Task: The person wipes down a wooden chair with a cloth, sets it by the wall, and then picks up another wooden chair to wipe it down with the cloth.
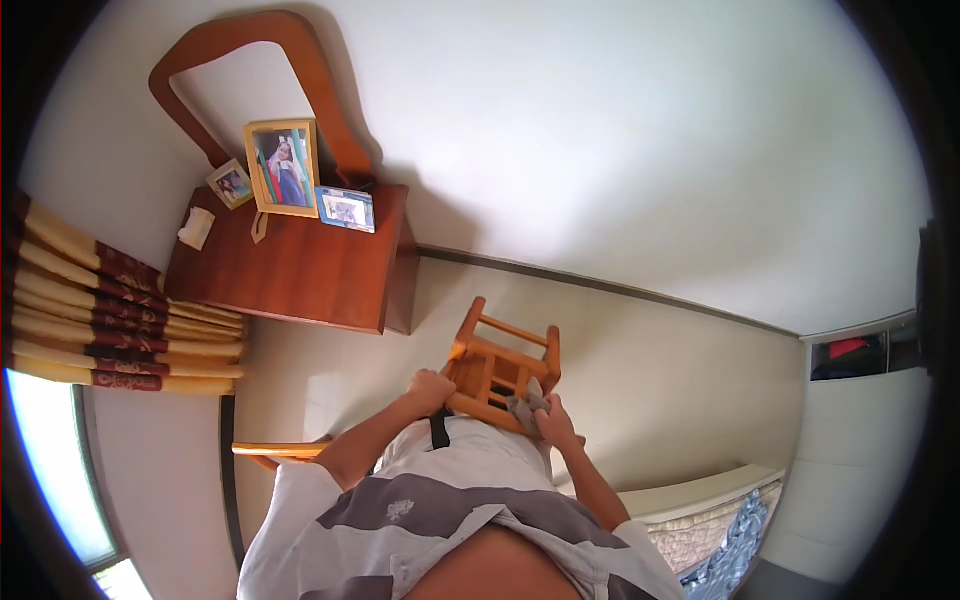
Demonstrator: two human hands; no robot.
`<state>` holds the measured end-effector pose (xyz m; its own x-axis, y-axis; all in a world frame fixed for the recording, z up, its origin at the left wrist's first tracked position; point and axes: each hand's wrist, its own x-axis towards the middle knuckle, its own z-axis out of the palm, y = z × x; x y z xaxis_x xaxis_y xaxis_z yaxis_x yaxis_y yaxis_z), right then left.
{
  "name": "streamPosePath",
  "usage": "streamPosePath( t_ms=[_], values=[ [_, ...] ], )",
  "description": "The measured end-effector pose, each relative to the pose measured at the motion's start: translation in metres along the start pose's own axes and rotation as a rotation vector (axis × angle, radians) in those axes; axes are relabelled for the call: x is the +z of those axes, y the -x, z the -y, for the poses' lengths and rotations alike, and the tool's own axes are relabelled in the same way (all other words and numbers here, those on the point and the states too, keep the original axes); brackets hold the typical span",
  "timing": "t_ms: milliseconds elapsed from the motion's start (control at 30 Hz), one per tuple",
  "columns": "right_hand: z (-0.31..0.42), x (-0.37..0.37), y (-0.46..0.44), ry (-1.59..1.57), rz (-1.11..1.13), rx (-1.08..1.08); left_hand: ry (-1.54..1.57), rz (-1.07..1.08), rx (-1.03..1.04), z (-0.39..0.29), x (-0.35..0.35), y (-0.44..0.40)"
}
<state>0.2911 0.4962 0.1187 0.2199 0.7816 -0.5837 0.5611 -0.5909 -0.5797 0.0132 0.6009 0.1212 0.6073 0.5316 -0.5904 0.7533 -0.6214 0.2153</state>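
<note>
A small wooden stool [504, 351] is tilted in front of my body, with its legs and rungs pointing away from me. My left hand [430, 392] is closed around its left edge. In my right hand [554, 421] is a grey cloth [524, 406], bunched up and pressed against the slatted near right part of the stool. Part of the cloth is hidden by my fingers. A black strap [439, 432] lies across my light clothing, just below my left hand.
A brown wooden dresser [300, 275] with a mirror-shaped frame [285, 30] and several framed photos [283, 168] stands at the back left. Curved wooden furniture [280, 449] is beside my left arm. A bed edge [700, 492] lies at right, and a curtain [130, 320] hangs left.
</note>
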Motion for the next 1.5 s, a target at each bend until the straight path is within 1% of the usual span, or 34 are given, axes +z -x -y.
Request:
streamPosePath(
  t_ms=[33, 100, 200, 267, 333, 367, 433, 467, 500, 533, 567, 600, 667, 700, 767, 800, 867, 900, 967, 1000, 1067, 1100, 1133, 1167, 1200, 1233, 1267, 1300, 1333, 1367, 1400, 1433, 1467, 1500],
  values=[
    [0.007, -0.003, -0.013, 0.009, 0.043, -0.032, 0.014, 0.003, -0.002, 0.006, -0.006, -0.006],
    [0.016, -0.008, -0.045, 0.002, 0.038, -0.058, 0.016, 0.017, -0.033, 0.021, -0.016, -0.027],
    [0.033, -0.02, -0.113, 0.007, 0.038, -0.142, 0.034, -0.031, -0.141, 0.052, -0.017, -0.085],
    [0.04, -0.035, -0.147, 0.026, 0.054, -0.178, 0.012, -0.052, -0.083, 0.069, -0.056, -0.1],
    [0.058, -0.055, -0.182, 0.049, 0.054, -0.224, 0.225, -0.186, -0.182, 0.075, -0.098, -0.11],
    [0.067, -0.062, -0.194, 0.047, 0.052, -0.228, 0.222, -0.189, -0.183, 0.079, -0.112, -0.122],
    [0.082, -0.082, -0.207, 0.093, -0.147, -0.237, 0.064, -0.091, -0.133, 0.084, -0.136, -0.147],
    [0.074, -0.087, -0.221, 0.031, -0.235, -0.278, 0.068, -0.09, -0.127, 0.085, -0.142, -0.156],
    [0.074, -0.095, -0.223, 0.037, -0.235, -0.269, 0.0, -0.198, -0.196, 0.083, -0.148, -0.163],
    [0.075, -0.104, -0.228, -0.014, -0.342, -0.251, -0.069, -0.307, -0.266, 0.082, -0.154, -0.17],
    [0.076, -0.111, -0.231, -0.067, -0.448, -0.233, -0.063, -0.304, -0.261, 0.083, -0.157, -0.179],
    [0.069, -0.114, -0.237, -0.062, -0.447, -0.227, -0.038, -0.339, -0.293, 0.084, -0.159, -0.188],
    [0.054, -0.119, -0.247, 0.005, -0.683, -0.227, -0.008, -0.372, -0.323, 0.088, -0.164, -0.205],
    [0.053, -0.121, -0.255, 0.008, -0.682, -0.225, -0.032, -0.333, -0.319, 0.093, -0.166, -0.214],
    [0.058, -0.124, -0.278, -0.292, -0.675, -0.098, -0.057, -0.293, -0.319, 0.101, -0.168, -0.227],
    [0.056, -0.123, -0.291, -0.295, -0.674, -0.095, -0.032, -0.277, -0.34, 0.103, -0.169, -0.231],
    [0.049, -0.125, -0.324, -0.396, -0.702, -0.208, -0.012, -0.265, -0.361, 0.111, -0.173, -0.24],
    [0.048, -0.123, -0.336, -0.398, -0.699, -0.208, -0.002, -0.271, -0.384, 0.117, -0.167, -0.241],
    [0.053, -0.118, -0.358, -0.917, -0.603, -0.106, 0.006, -0.272, -0.413, 0.131, -0.161, -0.239],
    [0.061, -0.119, -0.36, -0.918, -0.599, -0.105, 0.031, -0.309, -0.413, 0.138, -0.159, -0.238],
    [0.077, -0.121, -0.352, -0.556, -0.618, -0.127, 0.06, -0.342, -0.414, 0.143, -0.154, -0.24],
    [0.082, -0.12, -0.351, -0.553, -0.615, -0.128, 0.065, -0.41, -0.398, 0.145, -0.152, -0.242],
    [0.089, -0.121, -0.35, -0.816, -0.625, -0.028, 0.069, -0.481, -0.384, 0.146, -0.151, -0.245],
    [0.096, -0.124, -0.351, -1.076, -0.624, 0.074, 0.074, -0.488, -0.39, 0.145, -0.149, -0.247],
    [0.092, -0.127, -0.358, -1.072, -0.618, 0.067, 0.11, -0.622, -0.415, 0.143, -0.146, -0.246],
    [0.082, -0.13, -0.363, -1.378, -0.54, 0.069, 0.145, -0.754, -0.441, 0.143, -0.143, -0.247],
    [0.07, -0.131, -0.367, -1.683, -0.447, 0.074, 0.147, -0.756, -0.448, 0.146, -0.142, -0.25],
    [0.065, -0.132, -0.363, -1.68, -0.442, 0.073, 0.215, -0.813, -0.45, 0.15, -0.135, -0.257],
    [0.058, -0.133, -0.356, -1.716, -0.415, 0.028, 0.283, -0.868, -0.45, 0.151, -0.135, -0.26],
    [0.05, -0.134, -0.348, -1.752, -0.389, -0.021, 0.285, -0.87, -0.451, 0.156, -0.137, -0.263],
    [0.042, -0.134, -0.339, -1.778, -0.312, -0.048, 0.384, -0.784, -0.481, 0.16, -0.146, -0.265],
    [0.019, -0.13, -0.336, -1.813, -0.253, -0.018, 0.484, -0.695, -0.51, 0.16, -0.15, -0.266],
    [-0.008, -0.122, -0.332, -1.85, -0.191, 0.013, 0.49, -0.694, -0.516, 0.158, -0.146, -0.269],
    [-0.029, -0.113, -0.322, -1.808, -0.177, 0.012, 0.337, -0.898, -0.569, 0.154, -0.136, -0.271]
  ],
)
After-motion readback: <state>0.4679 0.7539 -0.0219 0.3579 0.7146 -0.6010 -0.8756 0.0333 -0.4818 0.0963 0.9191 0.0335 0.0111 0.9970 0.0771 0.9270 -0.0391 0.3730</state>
